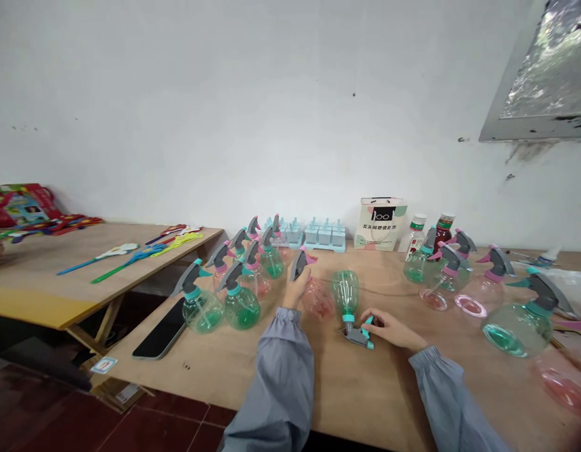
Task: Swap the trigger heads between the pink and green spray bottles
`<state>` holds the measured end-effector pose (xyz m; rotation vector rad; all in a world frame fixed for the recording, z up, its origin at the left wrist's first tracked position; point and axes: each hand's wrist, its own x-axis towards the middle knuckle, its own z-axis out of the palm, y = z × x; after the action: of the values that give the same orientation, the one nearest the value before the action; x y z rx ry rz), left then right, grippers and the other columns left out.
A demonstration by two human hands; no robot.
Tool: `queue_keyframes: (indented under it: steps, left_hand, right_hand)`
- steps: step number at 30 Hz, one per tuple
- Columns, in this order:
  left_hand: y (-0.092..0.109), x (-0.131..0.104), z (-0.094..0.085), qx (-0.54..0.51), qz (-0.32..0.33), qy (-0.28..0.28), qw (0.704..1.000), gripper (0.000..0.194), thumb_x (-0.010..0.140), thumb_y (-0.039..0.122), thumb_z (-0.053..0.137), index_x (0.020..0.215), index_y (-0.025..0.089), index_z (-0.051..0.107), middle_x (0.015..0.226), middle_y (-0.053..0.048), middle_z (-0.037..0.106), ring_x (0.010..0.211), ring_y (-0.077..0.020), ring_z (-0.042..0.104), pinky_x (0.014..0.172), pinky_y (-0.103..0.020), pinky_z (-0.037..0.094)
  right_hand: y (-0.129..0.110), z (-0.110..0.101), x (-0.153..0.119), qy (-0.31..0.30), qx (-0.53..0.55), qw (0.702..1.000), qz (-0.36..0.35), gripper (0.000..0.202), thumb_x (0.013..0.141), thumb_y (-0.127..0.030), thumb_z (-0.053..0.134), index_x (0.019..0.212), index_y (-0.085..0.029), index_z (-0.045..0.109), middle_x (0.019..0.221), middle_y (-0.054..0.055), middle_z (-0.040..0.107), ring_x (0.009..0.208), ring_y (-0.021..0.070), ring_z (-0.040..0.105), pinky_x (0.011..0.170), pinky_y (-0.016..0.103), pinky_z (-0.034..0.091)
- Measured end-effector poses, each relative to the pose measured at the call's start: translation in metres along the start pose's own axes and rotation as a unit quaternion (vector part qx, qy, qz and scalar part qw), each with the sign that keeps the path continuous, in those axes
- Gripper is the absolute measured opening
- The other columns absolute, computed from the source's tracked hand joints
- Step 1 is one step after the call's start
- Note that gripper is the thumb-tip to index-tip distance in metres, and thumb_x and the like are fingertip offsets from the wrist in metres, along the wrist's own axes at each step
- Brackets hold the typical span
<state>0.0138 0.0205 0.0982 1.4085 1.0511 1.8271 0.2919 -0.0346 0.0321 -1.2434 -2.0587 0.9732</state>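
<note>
My left hand [297, 285] is closed round the grey-and-pink head of a pink spray bottle [317, 300], whose clear body tilts to the right above the table. Just right of it, a green spray bottle [346, 292] is upside down, its grey-and-teal sprayer head lowest. The fingers of my right hand [382, 326] pinch the teal trigger at that head. Left of my left hand stands a group of green and pink spray bottles, with a green one [242, 307] nearest the front.
A black phone [162, 333] lies at the table's left. Several spray bottles, including a large green one [519, 329], stand at the right. Behind are light blue moulds [324, 236], a paper bag [379, 226] and two capped bottles. A second table [50, 276] holds colourful items.
</note>
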Motion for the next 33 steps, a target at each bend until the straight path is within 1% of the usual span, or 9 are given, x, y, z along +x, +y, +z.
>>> queue_keyframes:
  steps: [3, 7, 11, 14, 19, 21, 24, 29, 33]
  left_hand:
    - [0.000, 0.014, -0.010, 0.032, 0.042, 0.007, 0.999, 0.023, 0.072, 0.029, 0.067, 0.093, 0.020, 0.069, 0.075, 0.000, 0.064, 0.068, -0.0135, 0.058, 0.068, -0.025, 0.049]
    - [-0.007, 0.027, -0.007, 0.100, 0.055, 0.000, 0.993, 0.030, 0.074, 0.032, 0.069, 0.100, 0.018, 0.069, 0.076, 0.001, 0.065, 0.073, -0.0149, 0.062, 0.076, -0.027, 0.050]
    - [-0.015, 0.028, -0.004, 0.185, 0.097, 0.012, 0.978, 0.051, 0.075, 0.035, 0.070, 0.123, 0.022, 0.059, 0.110, -0.006, 0.069, 0.106, -0.0230, 0.064, 0.099, -0.038, 0.045]
    - [-0.026, 0.013, -0.008, 0.298, 0.121, 0.027, 0.946, 0.065, 0.073, 0.032, 0.070, 0.133, 0.020, 0.047, 0.132, -0.014, 0.060, 0.127, -0.0287, 0.055, 0.110, -0.045, 0.036]
    - [-0.049, -0.007, -0.008, 0.450, 0.065, 0.032, 0.890, 0.067, 0.077, 0.035, 0.067, 0.136, 0.013, 0.043, 0.140, -0.020, 0.051, 0.133, -0.0334, 0.048, 0.108, -0.048, 0.035]
    - [-0.054, 0.002, -0.003, 0.483, 0.040, 0.031, 0.874, 0.065, 0.083, 0.042, 0.062, 0.138, 0.013, 0.042, 0.141, -0.020, 0.050, 0.131, -0.0343, 0.048, 0.106, -0.047, 0.038]
    - [-0.055, 0.033, 0.008, 0.524, 0.007, 0.035, 0.851, 0.068, 0.088, 0.052, 0.057, 0.141, 0.013, 0.041, 0.137, -0.022, 0.052, 0.124, -0.0368, 0.051, 0.100, -0.047, 0.042]
    - [-0.055, 0.085, 0.022, 0.544, -0.017, 0.028, 0.839, 0.064, 0.087, 0.046, 0.064, 0.139, 0.014, 0.044, 0.132, -0.023, 0.054, 0.123, -0.0357, 0.053, 0.099, -0.044, 0.043]
    - [-0.055, 0.106, 0.028, 0.537, -0.030, 0.030, 0.842, 0.060, 0.084, 0.040, 0.070, 0.131, 0.011, 0.048, 0.126, -0.023, 0.057, 0.120, -0.0344, 0.057, 0.097, -0.041, 0.044]
  right_hand:
    - [0.000, -0.005, 0.000, -0.025, 0.079, 0.996, 0.011, 0.056, 0.071, -0.074, 0.067, 0.087, -0.020, 0.064, 0.080, 0.002, 0.068, 0.073, 0.0164, 0.060, 0.073, 0.031, 0.047]
    - [-0.006, -0.005, 0.000, -0.018, 0.195, 0.980, 0.022, 0.053, 0.064, -0.068, 0.078, 0.076, -0.018, 0.063, 0.065, -0.001, 0.066, 0.060, 0.0131, 0.058, 0.064, 0.029, 0.047]
    - [-0.015, 0.002, 0.000, 0.041, 0.304, 0.952, 0.004, 0.050, 0.064, -0.063, 0.082, 0.076, -0.017, 0.065, 0.060, -0.002, 0.064, 0.055, 0.0111, 0.056, 0.058, 0.026, 0.046]
    - [-0.016, 0.004, 0.000, 0.118, 0.391, 0.912, -0.015, 0.049, 0.062, -0.062, 0.084, 0.077, -0.019, 0.066, 0.064, -0.002, 0.065, 0.057, 0.0107, 0.057, 0.055, 0.024, 0.047]
    - [-0.011, 0.001, 0.003, 0.218, 0.529, 0.820, -0.026, 0.041, 0.054, -0.049, 0.092, 0.078, -0.025, 0.069, 0.072, -0.002, 0.069, 0.066, 0.0132, 0.065, 0.064, 0.026, 0.057]
    - [-0.008, -0.001, 0.004, 0.246, 0.563, 0.789, -0.028, 0.039, 0.053, -0.044, 0.094, 0.078, -0.025, 0.070, 0.078, -0.001, 0.073, 0.072, 0.0149, 0.069, 0.069, 0.028, 0.060]
    - [-0.005, -0.004, 0.004, 0.269, 0.594, 0.758, -0.021, 0.037, 0.056, -0.040, 0.093, 0.081, -0.024, 0.070, 0.084, 0.001, 0.075, 0.077, 0.0157, 0.071, 0.072, 0.028, 0.061]
    - [0.000, -0.006, 0.006, 0.300, 0.587, 0.751, -0.037, 0.029, 0.065, -0.037, 0.088, 0.081, -0.024, 0.068, 0.083, 0.002, 0.076, 0.077, 0.0172, 0.072, 0.071, 0.029, 0.063]
    - [0.001, -0.006, 0.008, 0.321, 0.601, 0.730, -0.055, 0.032, 0.063, -0.038, 0.090, 0.078, -0.024, 0.066, 0.077, -0.001, 0.075, 0.074, 0.0145, 0.071, 0.071, 0.026, 0.063]
